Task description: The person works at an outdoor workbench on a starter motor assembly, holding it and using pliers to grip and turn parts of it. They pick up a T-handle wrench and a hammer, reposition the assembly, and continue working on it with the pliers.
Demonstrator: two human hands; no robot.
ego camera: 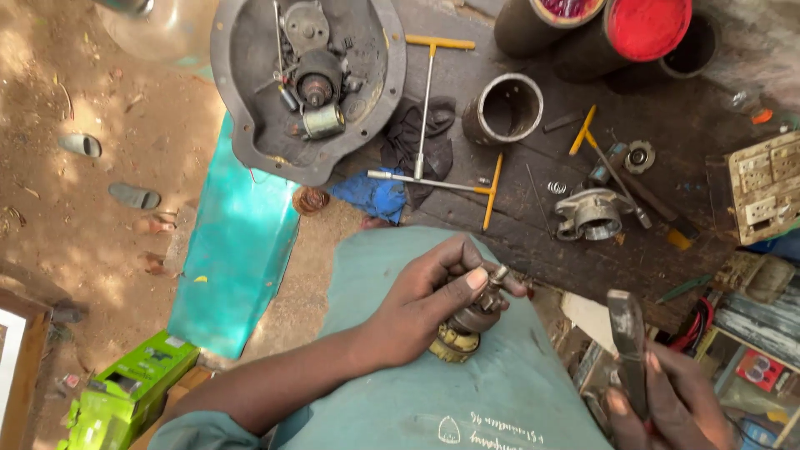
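My left hand (421, 300) grips a small grey motor rotor (475, 321) with a metal shaft at the top and a yellow winding at the bottom, resting it on my lap, which is covered in teal cloth (492, 392). My right hand (667, 400), at the lower right, holds a flat dark metal tool (627, 342) upright, a short way to the right of the rotor and apart from it.
A dark wooden workbench (667, 125) ahead carries a round grey motor housing (250, 108), two yellow-handled T-wrenches (427, 100), a metal cylinder (502, 108), a grey end cap (590, 215), red-topped cans (646, 27) and a switch board (765, 187). Sandy ground and a green box (125, 392) lie left.
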